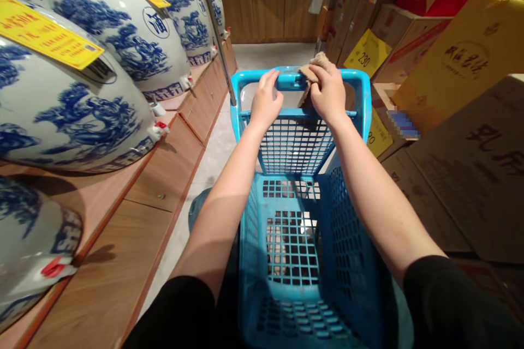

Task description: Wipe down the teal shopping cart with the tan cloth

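Black sleeves (176, 308) end above my bare forearms (223, 202), which stretch out over a blue plastic shopping cart with latticed walls and floor (364, 112). It stands directly before me, its frame's top bar at the far end. My left hand (267, 99) rests there with fingers bent over the bar; I cannot tell how firmly they close. My right hand (329, 90) grips a crumpled brown cloth (308, 75) against the same bar, to the right of its middle. Along my left, big white porcelain jars painted with blue landscapes (88, 125) sit on brown wooden cabinets (158, 166); brown cardboard cartons (470, 174) are stacked at my right.
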{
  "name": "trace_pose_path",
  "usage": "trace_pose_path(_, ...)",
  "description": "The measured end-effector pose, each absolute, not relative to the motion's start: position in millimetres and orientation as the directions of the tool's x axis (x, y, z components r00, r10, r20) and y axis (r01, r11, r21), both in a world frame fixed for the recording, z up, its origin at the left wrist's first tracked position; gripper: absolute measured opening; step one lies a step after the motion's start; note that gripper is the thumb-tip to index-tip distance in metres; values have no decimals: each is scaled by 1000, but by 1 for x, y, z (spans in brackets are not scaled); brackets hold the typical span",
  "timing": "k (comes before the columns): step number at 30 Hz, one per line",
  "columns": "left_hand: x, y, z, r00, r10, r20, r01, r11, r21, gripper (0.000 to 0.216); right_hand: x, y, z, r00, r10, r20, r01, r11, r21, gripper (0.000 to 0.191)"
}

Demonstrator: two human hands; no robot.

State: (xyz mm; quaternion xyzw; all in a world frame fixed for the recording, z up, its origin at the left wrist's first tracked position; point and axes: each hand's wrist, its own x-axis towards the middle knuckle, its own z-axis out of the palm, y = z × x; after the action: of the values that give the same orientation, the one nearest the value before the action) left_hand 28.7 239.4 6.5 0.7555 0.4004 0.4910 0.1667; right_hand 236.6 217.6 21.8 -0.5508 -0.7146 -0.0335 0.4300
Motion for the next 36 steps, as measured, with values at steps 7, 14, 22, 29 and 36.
trace_pose_path(7,29,248,5,193,778,598,381,-621,685,53,222,216,22,-82,772,630,791,435,-430,43)
trace_pose_path(14,25,256,2,243,753,611,367,-655,661,54,245,226,19,1,755,656,791,401,-462,51)
trace_pose_path(22,22,252,3,250,740,624,382,-668,639,54,227,230,13,-80,747,660,763,472,-442,47)
trace_pose_path(29,22,254,0,251,741,623,413,-664,623,54,237,226,14,-17,732,681,828,393,-401,48)
trace_pose_path(36,22,245,6,256,722,642,439,-679,588,54,230,220,19,-88,720,689,803,461,-379,43)
